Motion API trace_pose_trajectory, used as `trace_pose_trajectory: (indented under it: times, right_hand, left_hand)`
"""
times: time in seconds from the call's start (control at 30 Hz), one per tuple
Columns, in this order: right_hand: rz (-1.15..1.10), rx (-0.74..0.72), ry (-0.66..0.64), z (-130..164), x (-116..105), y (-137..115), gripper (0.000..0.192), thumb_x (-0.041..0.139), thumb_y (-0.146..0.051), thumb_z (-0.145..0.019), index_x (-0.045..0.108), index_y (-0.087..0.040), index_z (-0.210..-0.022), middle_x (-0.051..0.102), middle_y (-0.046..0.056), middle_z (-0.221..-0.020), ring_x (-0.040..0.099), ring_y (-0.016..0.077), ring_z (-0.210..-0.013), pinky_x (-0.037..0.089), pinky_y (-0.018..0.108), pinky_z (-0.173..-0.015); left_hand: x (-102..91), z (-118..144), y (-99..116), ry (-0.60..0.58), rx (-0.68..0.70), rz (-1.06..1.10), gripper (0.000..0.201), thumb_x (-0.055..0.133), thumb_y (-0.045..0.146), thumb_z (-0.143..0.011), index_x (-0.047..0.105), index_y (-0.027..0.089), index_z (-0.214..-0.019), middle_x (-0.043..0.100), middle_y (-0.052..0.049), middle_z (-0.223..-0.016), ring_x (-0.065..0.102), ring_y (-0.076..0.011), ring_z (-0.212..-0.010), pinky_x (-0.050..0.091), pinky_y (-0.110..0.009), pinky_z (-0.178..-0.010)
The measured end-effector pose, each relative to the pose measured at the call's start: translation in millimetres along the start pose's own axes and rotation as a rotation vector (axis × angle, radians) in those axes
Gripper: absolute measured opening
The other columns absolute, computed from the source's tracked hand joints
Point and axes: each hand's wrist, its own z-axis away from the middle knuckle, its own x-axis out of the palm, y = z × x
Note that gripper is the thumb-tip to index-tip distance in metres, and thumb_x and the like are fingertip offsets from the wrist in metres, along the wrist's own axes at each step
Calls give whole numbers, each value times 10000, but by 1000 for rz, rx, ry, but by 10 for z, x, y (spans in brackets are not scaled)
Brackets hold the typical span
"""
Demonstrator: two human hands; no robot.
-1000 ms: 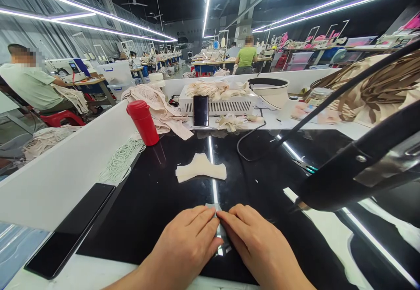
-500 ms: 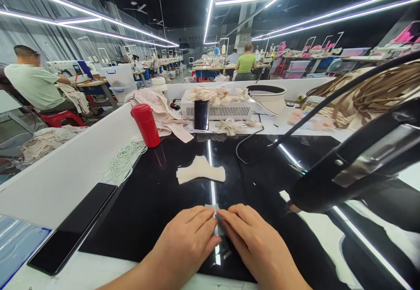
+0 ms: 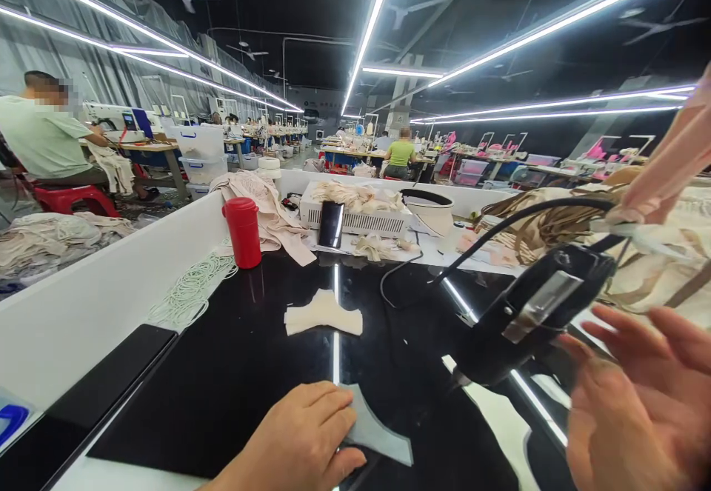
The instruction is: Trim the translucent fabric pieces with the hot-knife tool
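Note:
My left hand (image 3: 303, 432) presses down on the left end of a curved grey-blue cut piece (image 3: 378, 432) on the glossy black board (image 3: 222, 387). Its fingers cover part of the piece, with the thumb along the lower edge. My right hand (image 3: 627, 395), slightly blurred, is raised at the right with its fingers apart and nothing visible in them. Close to its fingertips hangs a black hand-held tool (image 3: 533, 313) with a pointed tip, hung by a pink cloth strip (image 3: 666, 158). Farther up the board lies a cream stack of cut pieces (image 3: 324, 315).
Beyond the board stand a red cup (image 3: 243, 232), a phone (image 3: 331, 224) and a white vented box (image 3: 361, 218). Pale green cord (image 3: 189, 291) lies at the left. The tool's black cable (image 3: 383, 291) loops over the board. A white curved piece (image 3: 500, 417) lies under the tool.
My right hand has left the grey-blue piece and moved right and up to beside the black tool. My left hand stays on the piece, more of which now shows. The camera view has shifted.

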Motion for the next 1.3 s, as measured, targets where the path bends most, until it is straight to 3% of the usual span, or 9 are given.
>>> trace_pose_trajectory:
  times: [0.07,0.17,0.23,0.33,0.47,0.57,0.77,1.3]
  right_hand:
    - [-77,171,-108,-138,138,-16,786,898,-484,-632,584,-420,-1351,609,60,-1389,509,383,-1370,396,616,-1130]
    - [-76,316,-256,-188,265,8,611,852,-544,-688,650,-326,-1221,705,80,-1222,680,340,-1118,546,535,-950]
    - [-106,318,-285,-159,318,15,473,821,-502,-760,665,-294,-1156,733,49,-1061,724,250,-883,598,427,-812]
    - [-173,242,-319,-85,414,-20,469,834,-414,-788,644,-295,-1199,707,0,-937,683,177,-705,596,335,-694]
    - [-245,152,-423,96,612,-78,523,824,-359,-833,595,-301,-1299,678,-6,-918,658,169,-683,585,325,-636]
    - [-393,135,-471,286,792,-92,453,787,-333,-877,575,-300,-1275,653,-13,-899,636,158,-658,574,314,-561]
    - [-505,178,-432,507,1084,-99,426,778,-369,-886,542,-290,-1231,642,-25,-874,628,143,-614,565,298,-519]
    - [-414,181,-416,568,1135,-19,435,734,-382,-907,510,-287,-1267,613,-24,-865,626,150,-614,564,322,-543]
  left_hand:
    - [9,2,-2,-5,3,11,365,426,418,-1099,685,160,-1110,772,-51,-1107,737,-198,-1007,628,-311,-840]
    - [-8,-9,7,-12,-5,14,367,417,412,-1103,682,160,-1129,771,-47,-1127,734,-200,-1029,625,-318,-871]
    - [-29,-19,24,-22,-14,10,378,401,405,-1108,679,151,-1142,769,-53,-1147,730,-204,-1049,619,-329,-902]
    - [-58,-31,53,-54,-15,13,388,389,392,-1112,678,135,-1143,765,-66,-1155,723,-209,-1061,612,-345,-921]
    - [-86,-38,79,-99,-16,13,385,385,373,-1114,675,121,-1151,755,-84,-1176,710,-214,-1085,605,-352,-917]
    - [-91,-40,91,-106,-16,4,370,402,368,-1110,673,120,-1154,750,-92,-1182,705,-214,-1082,604,-355,-903]
    - [-45,-41,109,-88,-7,-24,376,409,364,-1109,684,108,-1133,753,-102,-1161,704,-216,-1059,602,-353,-880]
    - [-26,-21,127,-70,11,-42,338,494,355,-1082,689,85,-1141,754,-97,-1178,700,-233,-1081,598,-346,-897]
